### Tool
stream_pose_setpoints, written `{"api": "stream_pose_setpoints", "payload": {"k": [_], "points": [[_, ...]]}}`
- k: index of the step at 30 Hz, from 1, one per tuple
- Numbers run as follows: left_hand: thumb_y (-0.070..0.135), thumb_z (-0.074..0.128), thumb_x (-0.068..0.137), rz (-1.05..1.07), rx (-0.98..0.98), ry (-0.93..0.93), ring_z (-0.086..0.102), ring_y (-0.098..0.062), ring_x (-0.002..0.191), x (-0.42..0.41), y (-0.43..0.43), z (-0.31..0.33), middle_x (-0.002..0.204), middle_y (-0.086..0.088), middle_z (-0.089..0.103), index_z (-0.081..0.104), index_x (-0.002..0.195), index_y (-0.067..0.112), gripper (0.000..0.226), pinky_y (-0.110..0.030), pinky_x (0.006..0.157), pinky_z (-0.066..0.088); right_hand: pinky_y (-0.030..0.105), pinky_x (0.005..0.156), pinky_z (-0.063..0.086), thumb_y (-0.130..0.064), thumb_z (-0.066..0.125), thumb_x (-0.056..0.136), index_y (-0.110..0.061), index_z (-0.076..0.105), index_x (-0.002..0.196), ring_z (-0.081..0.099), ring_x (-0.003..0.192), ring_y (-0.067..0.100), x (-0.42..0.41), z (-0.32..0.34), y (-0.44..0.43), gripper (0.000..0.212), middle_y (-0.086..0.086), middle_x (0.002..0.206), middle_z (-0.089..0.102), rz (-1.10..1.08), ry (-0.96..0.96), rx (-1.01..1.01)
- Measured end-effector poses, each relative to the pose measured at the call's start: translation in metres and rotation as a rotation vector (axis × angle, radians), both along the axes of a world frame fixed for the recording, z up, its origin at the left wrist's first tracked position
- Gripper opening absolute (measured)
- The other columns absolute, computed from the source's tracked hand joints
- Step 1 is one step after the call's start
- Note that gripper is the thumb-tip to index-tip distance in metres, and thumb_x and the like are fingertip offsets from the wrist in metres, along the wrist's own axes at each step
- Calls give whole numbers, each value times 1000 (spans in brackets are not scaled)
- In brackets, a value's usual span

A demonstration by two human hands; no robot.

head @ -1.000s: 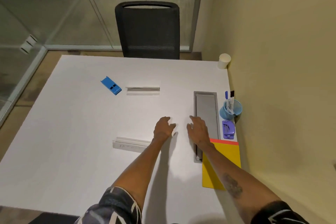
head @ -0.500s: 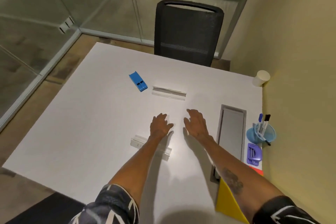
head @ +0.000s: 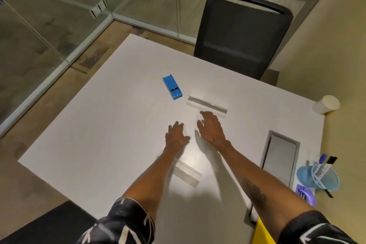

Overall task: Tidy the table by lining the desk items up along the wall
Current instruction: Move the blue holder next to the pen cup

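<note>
Reaching farther across the worktop [head: 99, 134] than a second ago: right hand [head: 212, 129] nearing clear ruler [head: 207, 106], left hand [head: 176, 134] beside; both grips released, empty.

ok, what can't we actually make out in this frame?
Head view:
- Near clear ruler: one end hidden under the left forearm.
- Yellow folder: cut off by the bottom edge.
- Purple hole punch: partly behind the right arm.
- Right hand: contact with the far clear ruler unclear.

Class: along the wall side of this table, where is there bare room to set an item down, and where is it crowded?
Free: between the white cup and the blue pen holder. Crowded: pen holder, purple hole punch, yellow folder.
</note>
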State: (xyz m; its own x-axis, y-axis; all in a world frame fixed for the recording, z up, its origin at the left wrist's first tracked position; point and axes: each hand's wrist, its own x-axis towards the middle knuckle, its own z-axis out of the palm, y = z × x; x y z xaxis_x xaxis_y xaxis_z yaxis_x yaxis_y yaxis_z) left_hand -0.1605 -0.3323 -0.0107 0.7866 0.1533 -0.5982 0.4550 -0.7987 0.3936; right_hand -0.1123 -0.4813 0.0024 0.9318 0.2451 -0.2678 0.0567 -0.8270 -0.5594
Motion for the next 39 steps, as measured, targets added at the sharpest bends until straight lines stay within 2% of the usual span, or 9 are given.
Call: {"api": "stream_pose_setpoints", "payload": {"k": [10,19,22,24,26,30,35,39], "points": [[35,70,88,-82,132,45,-13,-39,153,27,15,-33,167,0,-11,4,159,26,98,-63,121,7,39,111,40,-28,43,103,-12,42,148,44,136,27,42,-31,46,48,7,146,47,97,-36,-9],[41,83,75,-30,49,136,-24,-44,149,53,17,-54,163,2,-26,-9,157,33,124,-79,109,8,36,114,37,-28,45,103,-14,45,146,44,139,24,80,-53,73,45,6,150,46,99,-77,34],[44,84,72,-38,97,147,-23,-45,149,57,14,-60,163,2,-25,-13,156,34,129,-80,108,10,28,100,44,-26,49,102,-16,49,140,52,130,22,90,-57,87,40,5,142,52,31,-91,80],[44,85,70,-36,100,136,-21,-45,149,58,15,-65,164,2,-23,-10,156,36,129,-80,108,9,23,91,42,-24,52,100,-16,50,137,55,126,21,96,-60,97,37,5,138,54,-4,-94,126],[43,86,70,-9,67,124,-20,-44,149,60,17,-71,165,2,-21,-5,157,37,125,-81,108,5,26,93,48,-22,54,99,-17,49,136,54,126,20,103,-64,107,37,4,138,53,-52,-65,173],[53,78,74,-26,123,110,-19,-45,150,61,13,-80,165,0,-20,-7,157,33,121,-79,109,5,31,92,57,-16,62,96,-13,49,132,58,120,21,115,-74,126,39,8,133,53,-104,-51,228],[35,81,77,-70,184,6,-4,-50,150,58,14,-84,167,-4,-8,6,159,31,111,-81,105,19,32,93,59,-14,64,95,-8,53,130,56,121,23,136,-87,138,38,11,134,51,-42,-135,117],[38,80,76,-102,224,49,1,-51,150,65,15,-85,167,-5,-8,3,158,31,113,-80,103,23,35,93,57,-21,64,94,-8,50,133,56,117,24,155,-97,144,44,13,131,53,-3,-170,28]]}}
